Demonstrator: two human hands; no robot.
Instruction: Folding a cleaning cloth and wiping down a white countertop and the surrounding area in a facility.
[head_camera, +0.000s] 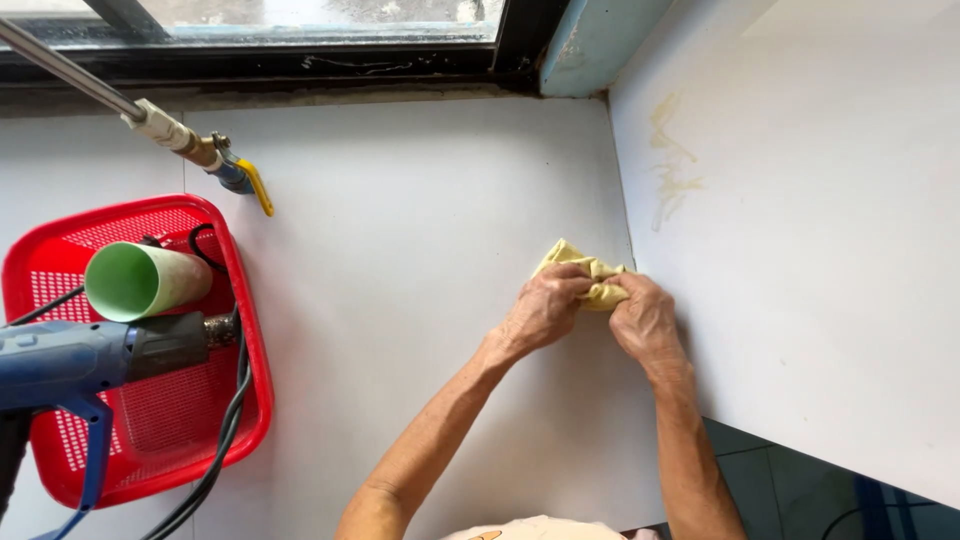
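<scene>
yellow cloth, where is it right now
In the head view the yellow cloth sits right of centre, bunched between the left hand and the right hand, pressed against the corner seam of the white panels.

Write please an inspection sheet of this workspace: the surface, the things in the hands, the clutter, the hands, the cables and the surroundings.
Surface: white flat countertop; yellowish smear marks on the white side wall.
Job's things: crumpled yellow cloth, pressed at the corner where countertop and side wall meet.
Clutter: red perforated plastic basket holding a light green plastic cup on its side; blue heat-gun-like tool lying across the basket.
Grippers: left hand and right hand both grip the cloth.
Cables: black cord running from the tool over the basket rim.
Surroundings: dark-framed window; metal pipe with a yellow-handled valve.
</scene>
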